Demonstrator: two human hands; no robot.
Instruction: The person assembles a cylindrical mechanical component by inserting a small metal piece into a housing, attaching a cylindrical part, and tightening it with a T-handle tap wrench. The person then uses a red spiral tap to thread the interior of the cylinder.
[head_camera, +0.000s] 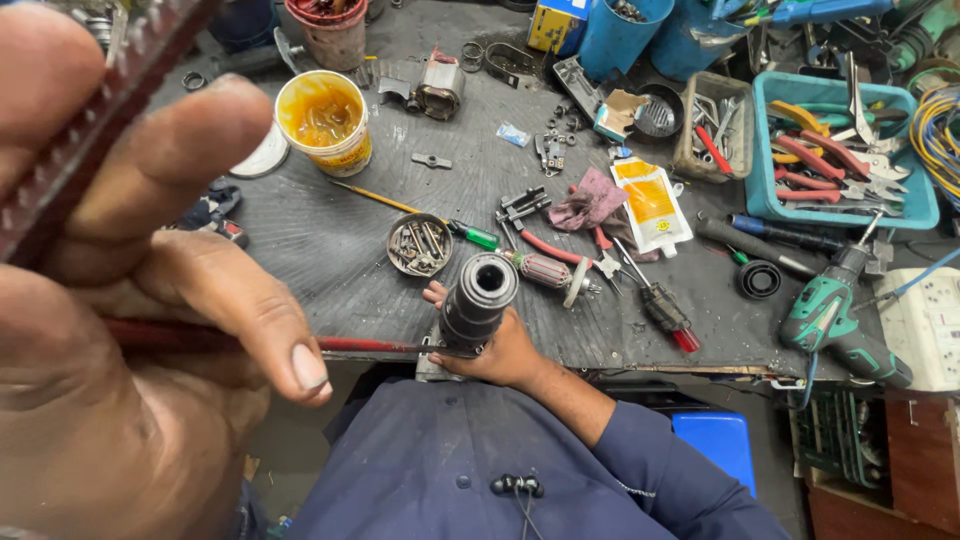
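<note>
My left hand (150, 330) fills the left side, very close to the camera and blurred. Its fingers are closed on a thin red rod (370, 346) that runs right to a black cylindrical tool housing (477, 300). My right hand (503, 352) grips that housing from below at the bench's front edge, with the open end facing up. A dark red toothed strip (70, 150), out of focus, crosses above my left thumb; whether the hand holds it is unclear.
On the dark workbench (330, 250) lie a yellow grease tub (323, 120), a round tin of screws (419, 244), a motor armature (545, 270), a yellow pouch (650, 205), a teal tray of pliers (915, 205), a green cordless drill (835, 310) and a white power strip (925, 325).
</note>
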